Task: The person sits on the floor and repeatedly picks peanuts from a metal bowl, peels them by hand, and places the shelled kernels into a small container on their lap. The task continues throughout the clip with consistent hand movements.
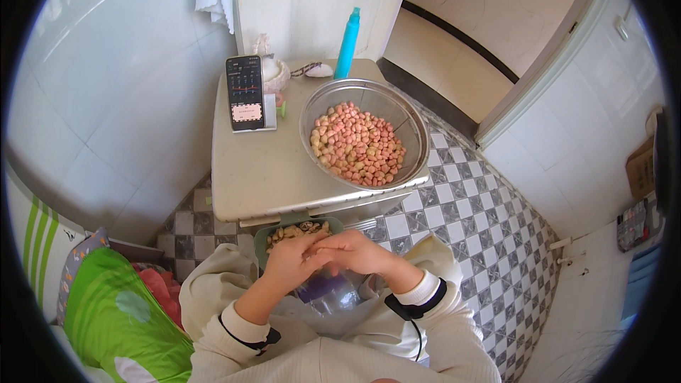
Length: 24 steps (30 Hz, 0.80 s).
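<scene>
My left hand (293, 258) and my right hand (355, 251) meet above my lap, their fingers overlapping. Whatever may lie between the fingers is hidden, so I cannot tell if they hold anything. Just beyond them, a green bin (260, 238) hangs at the table's front edge, with peanut shells (290, 233) in it. Below the hands, a clear plastic bag or container (335, 298) with a purple patch rests between my legs. On the table stands a metal mesh strainer bowl (418, 162) partly filled with shelled pinkish peanuts (359, 141).
On the small cream table (255, 170) are a propped phone (246, 96), a teal spray bottle (348, 45) and a woven pouch-like item (274, 74). Green bedding (122, 308) lies to my left. A doorway threshold (425, 98) opens at the back right, beyond the checkered floor (479, 234).
</scene>
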Available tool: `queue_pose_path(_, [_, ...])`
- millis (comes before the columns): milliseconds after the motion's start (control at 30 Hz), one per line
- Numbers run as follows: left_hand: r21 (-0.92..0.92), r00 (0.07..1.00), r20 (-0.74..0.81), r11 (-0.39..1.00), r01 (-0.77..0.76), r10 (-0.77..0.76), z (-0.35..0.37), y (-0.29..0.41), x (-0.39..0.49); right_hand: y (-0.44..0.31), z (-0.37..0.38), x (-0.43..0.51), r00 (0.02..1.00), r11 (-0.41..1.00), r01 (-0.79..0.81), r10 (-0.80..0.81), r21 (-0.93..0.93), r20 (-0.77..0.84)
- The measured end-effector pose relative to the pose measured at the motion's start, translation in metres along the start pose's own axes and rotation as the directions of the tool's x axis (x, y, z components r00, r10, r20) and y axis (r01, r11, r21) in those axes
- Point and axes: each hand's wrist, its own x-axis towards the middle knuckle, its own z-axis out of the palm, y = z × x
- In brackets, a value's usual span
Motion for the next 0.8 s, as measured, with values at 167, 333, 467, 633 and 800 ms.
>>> queue_pose_path(167, [0.224, 0.992, 0.126, 0.974, -0.016, -0.012, 0.000, -0.002, -0.002, 0.004, 0.005, 0.001, 0.999, 0.995, -0.013, 0.017, -0.103, 0.044])
queue_pose_path(333, [0.288, 0.994, 0.106, 0.956, -0.050, 0.020, 0.002, -0.005, -0.002, 0.006, 0.007, 0.000, 0.998, 0.995, -0.055, 0.057, -0.087, 0.014])
queue_pose_path(467, [0.265, 0.994, 0.099, 0.962, -0.065, 0.040, 0.004, -0.010, -0.002, 0.008, 0.008, 0.001, 0.998, 0.997, -0.058, 0.058, -0.041, 0.005])
queue_pose_path(633, [0.207, 0.995, 0.100, 0.978, -0.017, -0.004, 0.003, -0.011, -0.001, 0.014, 0.007, 0.002, 0.997, 0.995, -0.073, 0.074, 0.064, -0.017])
queue_pose_path(800, [-0.052, 0.997, 0.006, 0.996, 0.077, -0.076, 0.002, 0.002, 0.001, 0.018, -0.009, 0.005, 0.993, 0.974, -0.111, 0.117, 0.200, -0.015])
